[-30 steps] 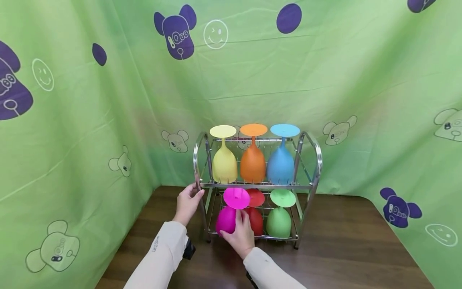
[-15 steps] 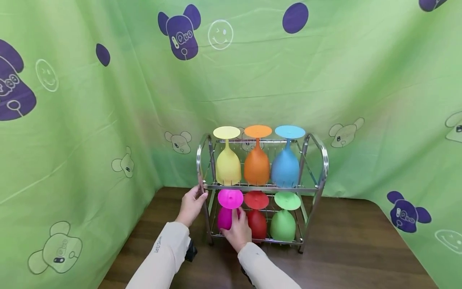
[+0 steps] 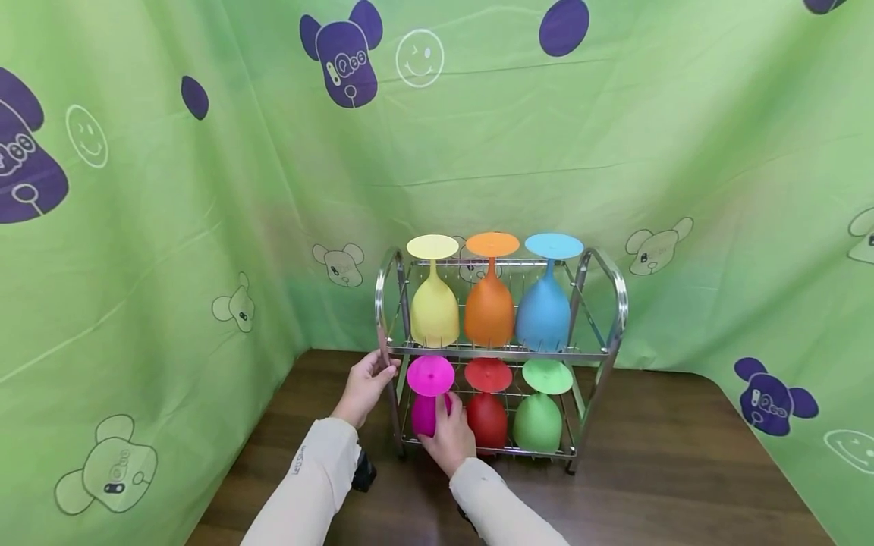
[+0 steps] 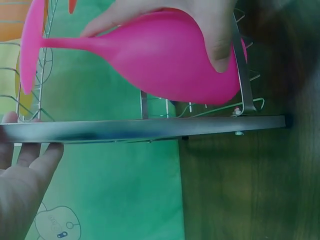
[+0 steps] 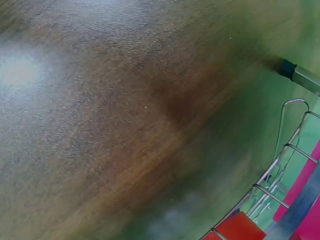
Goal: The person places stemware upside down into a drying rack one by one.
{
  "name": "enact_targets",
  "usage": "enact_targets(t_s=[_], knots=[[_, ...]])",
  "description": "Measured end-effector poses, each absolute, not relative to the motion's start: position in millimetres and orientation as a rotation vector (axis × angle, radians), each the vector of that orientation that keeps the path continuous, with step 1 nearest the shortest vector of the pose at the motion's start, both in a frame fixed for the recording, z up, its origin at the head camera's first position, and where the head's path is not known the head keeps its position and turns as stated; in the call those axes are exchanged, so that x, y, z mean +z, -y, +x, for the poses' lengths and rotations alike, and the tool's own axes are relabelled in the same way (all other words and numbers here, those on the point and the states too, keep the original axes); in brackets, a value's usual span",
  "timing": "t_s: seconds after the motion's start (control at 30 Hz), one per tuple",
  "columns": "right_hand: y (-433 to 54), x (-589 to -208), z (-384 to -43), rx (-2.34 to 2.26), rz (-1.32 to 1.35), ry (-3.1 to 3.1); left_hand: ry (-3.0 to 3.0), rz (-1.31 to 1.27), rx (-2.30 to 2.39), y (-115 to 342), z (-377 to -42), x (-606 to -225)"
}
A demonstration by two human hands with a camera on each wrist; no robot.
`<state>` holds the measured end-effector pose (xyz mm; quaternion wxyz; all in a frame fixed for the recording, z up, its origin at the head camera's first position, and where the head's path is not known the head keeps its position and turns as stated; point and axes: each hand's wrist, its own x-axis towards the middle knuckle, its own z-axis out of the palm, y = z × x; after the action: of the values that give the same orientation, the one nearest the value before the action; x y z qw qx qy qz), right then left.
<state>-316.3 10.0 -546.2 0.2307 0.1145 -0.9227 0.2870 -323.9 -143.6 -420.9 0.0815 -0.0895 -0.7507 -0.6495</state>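
A magenta plastic goblet (image 3: 430, 374) is upside down at the left of the lower tier of the two-tier metal rack (image 3: 505, 353). My right hand (image 3: 452, 440) grips its bowl, thumb on the near side; the left wrist view shows this goblet (image 4: 170, 60) inside the rack's front bar. My left hand (image 3: 363, 388) holds the rack's left post, with fingers behind it in the left wrist view. Beside the magenta goblet stand a red goblet (image 3: 488, 421) and a green goblet (image 3: 538, 425), both inverted. My right hand is not visible in the right wrist view.
Inverted yellow (image 3: 435, 311), orange (image 3: 488, 312) and blue (image 3: 543, 315) goblets fill the upper tier. Under the rack is a dark wooden table (image 3: 655, 455). A green patterned cloth (image 3: 478, 152) hangs behind and at both sides.
My right hand has moved the magenta goblet left and farther into the lower tier, so more of the red goblet shows. My left hand stays on the post. The head view has shifted slightly.
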Motion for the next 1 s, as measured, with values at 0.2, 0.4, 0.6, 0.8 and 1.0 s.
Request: enact_targets(t_s=[0.2, 0.4, 0.6, 0.8, 1.0], knots=[[-1, -551, -315, 0.802, 0.296, 2.567, 2.258, -0.265, -1.893, 150, -322, -423], [3, -556, -315, 0.800, 0.343, 2.556, 2.286, -0.265, -1.830, 155, -319, -426], [-5, -558, -315, 0.724, 0.276, 2.542, 2.270, -0.280, -1.863, 148, -320, -428], [-10, -559, -314, 0.813, 0.200, 2.602, 2.253, -0.327, -1.853, 142, -323, -432], [-10, -557, -314, 0.834, 0.142, 2.610, 2.404, -0.423, -1.549, 145, -324, -437]])
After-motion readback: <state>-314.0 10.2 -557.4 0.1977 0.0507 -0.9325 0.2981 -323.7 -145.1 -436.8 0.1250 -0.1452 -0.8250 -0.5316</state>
